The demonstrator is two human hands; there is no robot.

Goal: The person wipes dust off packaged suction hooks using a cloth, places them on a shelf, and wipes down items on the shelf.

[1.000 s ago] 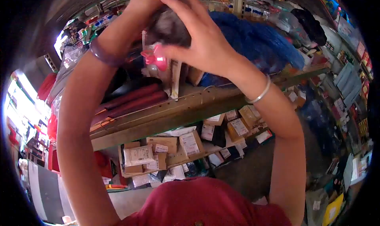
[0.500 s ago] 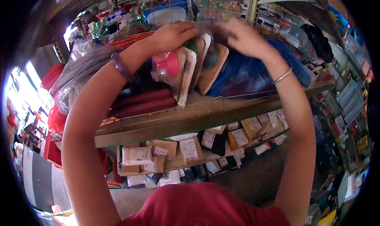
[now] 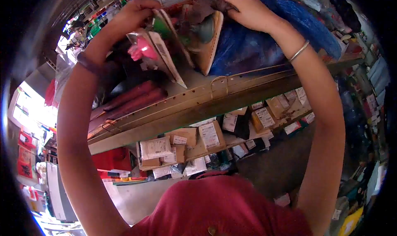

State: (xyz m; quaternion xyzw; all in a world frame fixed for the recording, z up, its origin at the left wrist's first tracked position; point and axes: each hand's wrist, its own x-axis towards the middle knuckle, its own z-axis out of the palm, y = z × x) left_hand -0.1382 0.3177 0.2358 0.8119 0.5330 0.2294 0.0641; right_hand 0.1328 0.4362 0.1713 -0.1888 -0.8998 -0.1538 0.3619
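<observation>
Several carded packages stand on edge on the upper shelf [image 3: 194, 87]. My left hand [image 3: 138, 13] is at the top of the left-hand cards, its fingers bent over a card with a green item [image 3: 163, 27]. Just below it leans a card with a pink item [image 3: 144, 47] in clear plastic. My right hand [image 3: 244, 10] has its fingers closed on dark, crumpled material [image 3: 221, 5], above a card with a grey round item [image 3: 205, 31]. A gap separates the left cards from the right one.
Blue plastic wrapping [image 3: 256, 45] lies right of the cards, and dark red folded items [image 3: 136, 96] lie left. Labelled parcels [image 3: 209, 136] fill the lower shelf. A wire hook [image 3: 219, 87] sticks out at the shelf edge. A red box [image 3: 111, 159] stands lower left.
My left hand has moved left and the cards under it have shifted left, widening the gap. My right hand stays near the dark material. The whole view has shifted.
</observation>
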